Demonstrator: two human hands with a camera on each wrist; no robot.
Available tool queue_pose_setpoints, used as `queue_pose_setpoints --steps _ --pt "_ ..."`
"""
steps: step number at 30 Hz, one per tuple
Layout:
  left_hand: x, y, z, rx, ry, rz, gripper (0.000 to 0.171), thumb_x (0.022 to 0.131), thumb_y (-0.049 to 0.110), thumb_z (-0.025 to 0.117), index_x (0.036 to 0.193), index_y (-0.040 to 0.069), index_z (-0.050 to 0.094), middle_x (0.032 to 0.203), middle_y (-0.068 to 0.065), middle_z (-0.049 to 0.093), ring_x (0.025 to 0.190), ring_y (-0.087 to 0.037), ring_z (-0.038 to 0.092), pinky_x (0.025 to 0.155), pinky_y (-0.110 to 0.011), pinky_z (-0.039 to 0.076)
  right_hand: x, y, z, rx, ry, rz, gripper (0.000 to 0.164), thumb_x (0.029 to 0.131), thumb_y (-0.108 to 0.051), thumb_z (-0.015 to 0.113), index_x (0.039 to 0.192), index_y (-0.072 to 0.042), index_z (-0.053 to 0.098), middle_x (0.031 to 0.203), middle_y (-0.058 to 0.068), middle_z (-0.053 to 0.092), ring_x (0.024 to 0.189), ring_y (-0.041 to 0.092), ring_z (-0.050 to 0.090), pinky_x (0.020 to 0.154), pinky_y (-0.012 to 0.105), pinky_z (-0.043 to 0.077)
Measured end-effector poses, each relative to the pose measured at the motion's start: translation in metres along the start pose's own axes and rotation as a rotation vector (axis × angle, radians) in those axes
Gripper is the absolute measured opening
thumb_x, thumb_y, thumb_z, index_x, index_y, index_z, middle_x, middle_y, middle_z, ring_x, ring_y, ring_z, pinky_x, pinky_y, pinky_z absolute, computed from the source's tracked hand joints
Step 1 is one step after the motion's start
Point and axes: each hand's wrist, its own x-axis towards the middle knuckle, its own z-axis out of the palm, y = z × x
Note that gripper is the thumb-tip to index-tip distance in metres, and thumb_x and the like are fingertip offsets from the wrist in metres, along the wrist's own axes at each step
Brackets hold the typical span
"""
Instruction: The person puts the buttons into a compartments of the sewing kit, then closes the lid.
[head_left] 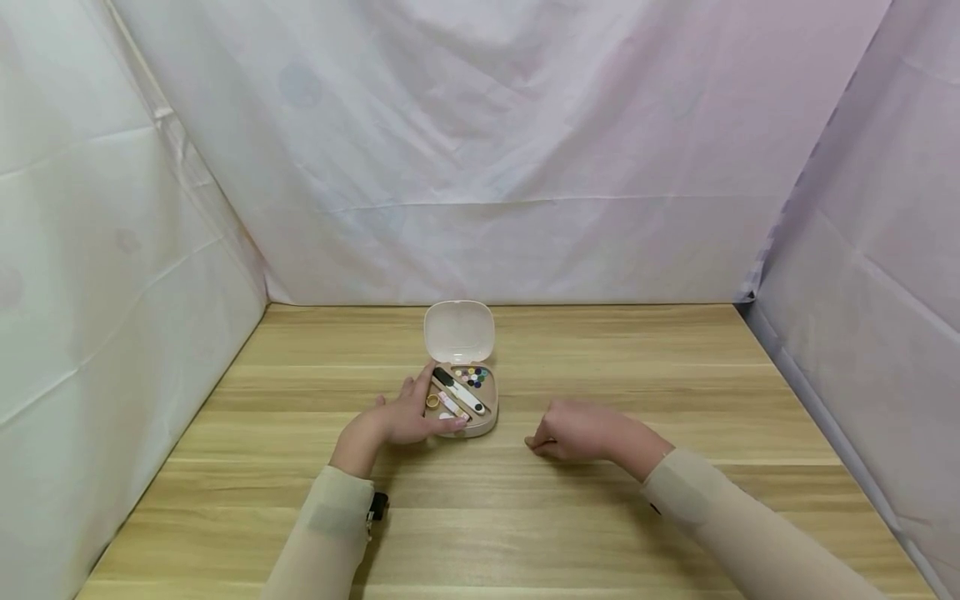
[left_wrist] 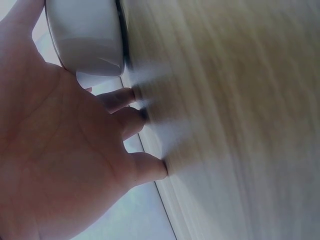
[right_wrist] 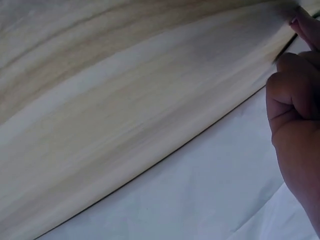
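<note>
An open sewing kit box (head_left: 486, 427) sits on the wooden table with its pale lid (head_left: 459, 332) standing up at the back. Inside lie white thread snips (head_left: 467, 395), a cluster of coloured buttons or pin heads (head_left: 474, 377), a rolled tape measure or label strip (head_left: 452, 406) and a yellow ring-shaped piece (head_left: 432, 401). My left hand (head_left: 408, 414) rests against the box's left side, fingers spread, thumb along its front edge. In the left wrist view other fingertips touch the table. To the box's right, my right hand (head_left: 577, 431) has curled fingers, thumb and forefinger together at the tabletop; anything between them is hidden.
The wooden table (head_left: 480, 533) reaches back to a white cloth curtain (head_left: 480, 167). More cloth hangs at the left (head_left: 97, 292) and right (head_left: 885, 217). A small black device (head_left: 378, 506) is on the left wrist.
</note>
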Motion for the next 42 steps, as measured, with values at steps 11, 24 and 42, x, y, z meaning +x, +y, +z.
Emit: queue_pose_setpoints --steps 11,24,42 --pt "-0.010 0.008 -0.005 -0.025 0.002 0.011 0.132 0.085 0.083 0.067 0.171 0.026 -0.014 0.178 -0.028 0.003 0.167 -0.044 0.001 0.125 -0.080 -0.004 0.005 -0.012 -0.009 0.024 -0.109 0.109 0.049 0.108 -0.020 0.062 0.059 -0.018 0.066 0.053 -0.015 0.033 0.052 0.002 0.029 0.055 0.019 0.037" --pt "0.005 -0.005 0.003 -0.013 0.011 0.004 0.136 0.078 0.092 0.063 0.170 0.033 -0.018 0.179 -0.026 0.001 0.168 -0.040 -0.001 0.125 -0.079 -0.005 0.011 -0.008 -0.003 -0.031 -0.022 0.031 0.040 0.099 -0.010 0.073 0.063 -0.020 0.057 0.060 -0.015 0.039 0.057 -0.001 0.030 0.053 0.017 0.029" --pt "-0.003 0.001 0.000 -0.037 0.016 0.018 0.136 0.080 0.089 0.066 0.171 0.028 -0.013 0.177 -0.031 0.005 0.167 -0.046 0.003 0.123 -0.082 -0.004 0.010 -0.001 -0.007 0.075 0.007 0.149 0.010 0.099 -0.017 0.072 0.100 -0.012 0.081 0.080 -0.005 0.074 0.062 0.000 0.051 0.061 0.022 0.049"
